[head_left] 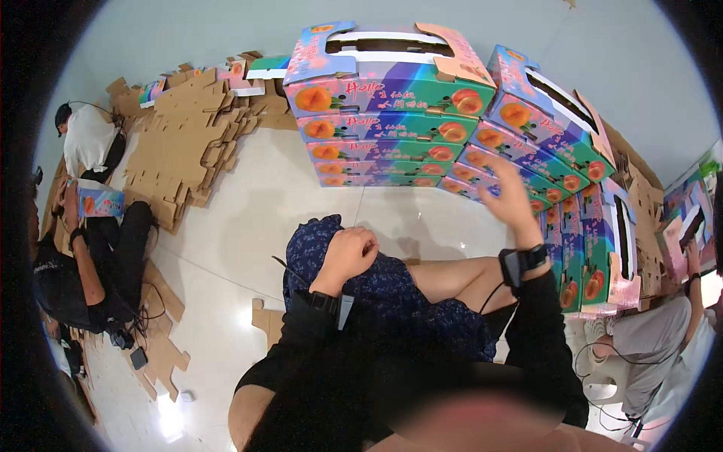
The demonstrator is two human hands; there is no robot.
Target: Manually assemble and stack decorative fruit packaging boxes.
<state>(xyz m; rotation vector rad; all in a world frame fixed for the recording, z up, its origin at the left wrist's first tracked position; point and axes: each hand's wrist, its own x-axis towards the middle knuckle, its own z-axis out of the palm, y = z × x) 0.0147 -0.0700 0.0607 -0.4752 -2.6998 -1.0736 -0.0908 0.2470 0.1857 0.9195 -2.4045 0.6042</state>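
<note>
1. Front stack of fruit cartons point(384, 124): five high, blue-purple-green with orange peach prints, top one open at its handle slot.
2. Second stack point(538, 143) to its right, angled, same print; count unclear.
3. Right hand point(512, 200): fingers spread, holding nothing, against the second stack.
4. Left hand point(348, 255): loosely curled, empty, resting on the knee.
5. Flat brown cardboard blanks point(188, 132) piled on the floor, far left.

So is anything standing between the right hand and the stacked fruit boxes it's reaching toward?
Nothing visible. The right hand is raised, fingers spread, directly in front of the stacked boxes; whether it touches them cannot be told. The left hand rests on the lap.
</note>
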